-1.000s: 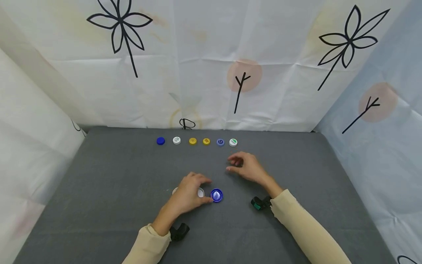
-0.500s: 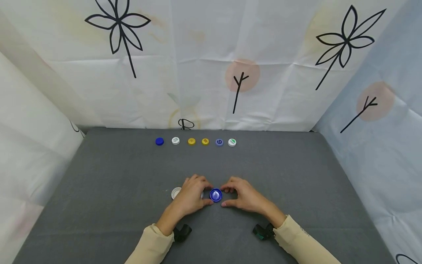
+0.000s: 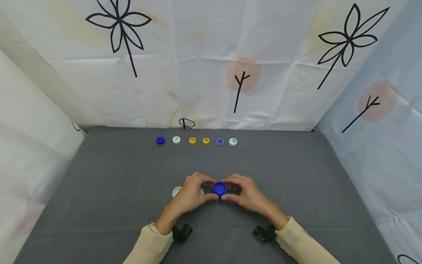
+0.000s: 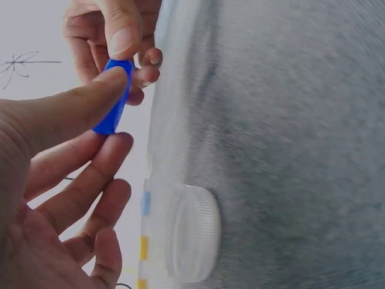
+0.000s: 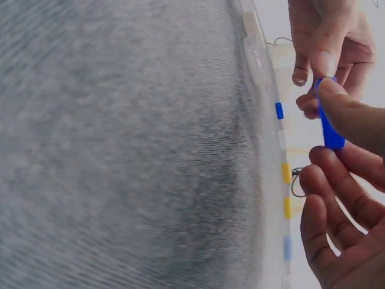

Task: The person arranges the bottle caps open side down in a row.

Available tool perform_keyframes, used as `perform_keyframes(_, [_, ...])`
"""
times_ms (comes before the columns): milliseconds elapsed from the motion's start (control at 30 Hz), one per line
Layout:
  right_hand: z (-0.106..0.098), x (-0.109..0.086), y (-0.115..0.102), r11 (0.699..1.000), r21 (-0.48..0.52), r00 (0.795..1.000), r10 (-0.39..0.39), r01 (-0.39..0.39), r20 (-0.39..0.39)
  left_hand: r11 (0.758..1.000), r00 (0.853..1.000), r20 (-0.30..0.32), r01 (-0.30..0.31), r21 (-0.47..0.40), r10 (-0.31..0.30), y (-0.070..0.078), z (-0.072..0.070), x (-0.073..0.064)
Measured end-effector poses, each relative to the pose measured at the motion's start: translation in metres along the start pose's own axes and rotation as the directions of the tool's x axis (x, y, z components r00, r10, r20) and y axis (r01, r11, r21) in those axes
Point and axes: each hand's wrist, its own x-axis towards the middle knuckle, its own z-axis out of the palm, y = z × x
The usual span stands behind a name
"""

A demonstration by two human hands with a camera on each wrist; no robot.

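A round blue bottle cap [image 3: 219, 189] is held up off the grey table between the two hands. My left hand [image 3: 191, 190] pinches its left side, thumb and fingertips at the edge. From the right, my right hand [image 3: 248, 192] pinches the same cap with thumb and fingers. Both wrist views show the blue cap [image 4: 112, 118] edge-on, raised above the cloth. A white cap [image 3: 176, 191] lies just left of my left hand. Another white cap [image 3: 202, 191] shows only its right edge, the rest hidden by that hand.
Along the back of the table [image 3: 115, 165] runs a row of caps: dark blue [image 3: 160, 140], white [image 3: 176, 140], two yellow ones [image 3: 192, 140], light blue [image 3: 220, 141], and white with green [image 3: 233, 141]. White patterned cloth [image 3: 197, 73] hangs behind and at the sides.
My right hand has come down and left from near the back row to the blue cap. Both hands now grip the cap, which has risen off the table.
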Motion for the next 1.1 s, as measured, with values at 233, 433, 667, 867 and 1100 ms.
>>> perform_keyframes(233, [-0.006,0.003,-0.006,0.996,0.003,0.993,-0.091,0.091,-0.075,0.908,0.993,0.066,0.118,-0.403,-0.100,-0.002,-0.009,0.004])
perform_keyframes(433, [-0.007,0.006,-0.010,0.990,-0.015,0.982,-0.138,0.137,-0.128,0.741,0.967,0.123,0.250,-0.623,-0.223,0.000,-0.010,0.007])
perform_keyframes(667, [-0.005,0.006,-0.012,0.992,0.004,0.983,-0.126,0.128,-0.136,0.666,0.949,0.134,0.296,-0.685,-0.284,0.004,-0.010,0.008])
perform_keyframes(867, [-0.004,0.007,-0.011,0.993,0.053,0.987,-0.095,0.103,-0.131,0.672,0.963,0.090,0.243,-0.699,-0.255,0.006,-0.008,0.008])
perform_keyframes(1100, [-0.003,0.007,-0.010,0.989,0.109,0.981,-0.076,0.097,-0.180,0.661,0.963,0.096,0.245,-0.710,-0.253,0.008,-0.009,0.008])
